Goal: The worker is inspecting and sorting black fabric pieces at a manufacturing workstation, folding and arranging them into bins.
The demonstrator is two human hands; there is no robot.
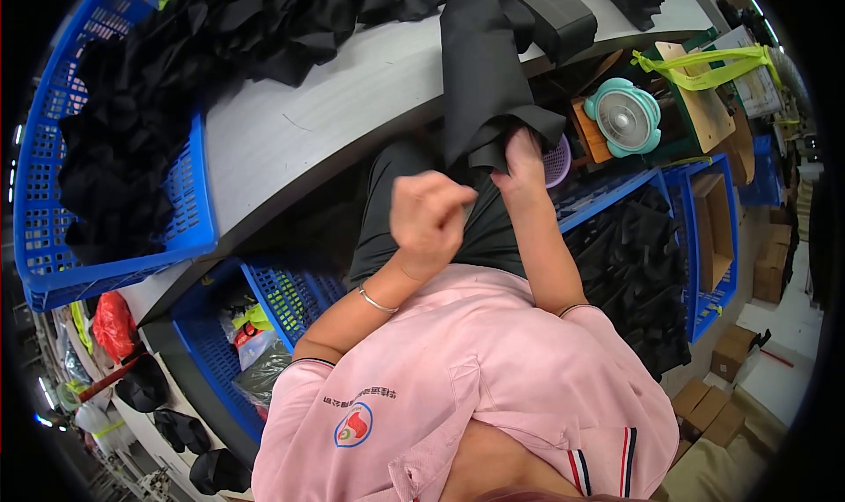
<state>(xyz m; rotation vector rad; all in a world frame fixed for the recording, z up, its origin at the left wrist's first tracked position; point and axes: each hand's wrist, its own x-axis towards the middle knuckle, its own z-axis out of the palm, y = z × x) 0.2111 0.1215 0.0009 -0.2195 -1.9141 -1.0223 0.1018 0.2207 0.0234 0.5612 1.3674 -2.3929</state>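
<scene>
A black fabric piece [482, 58] hangs over the table's near edge toward my lap. My right hand [523, 157] grips its lower folded end, with the fingers mostly hidden under the cloth. Just left of that end, my left hand [429, 212] is held up above my lap with its fingers curled in. What it holds, if anything, does not show. A bangle circles the left wrist. The grey table [299, 132] stretches across in front of me.
Black fabric pieces [255, 27] are heaped on the table and spill into a blue crate [123, 278] at left. Dark stacked pieces [559, 18] lie at the far edge. A teal fan [627, 117] and purple basket [556, 163] are at right, beside crates of black fabric [629, 264].
</scene>
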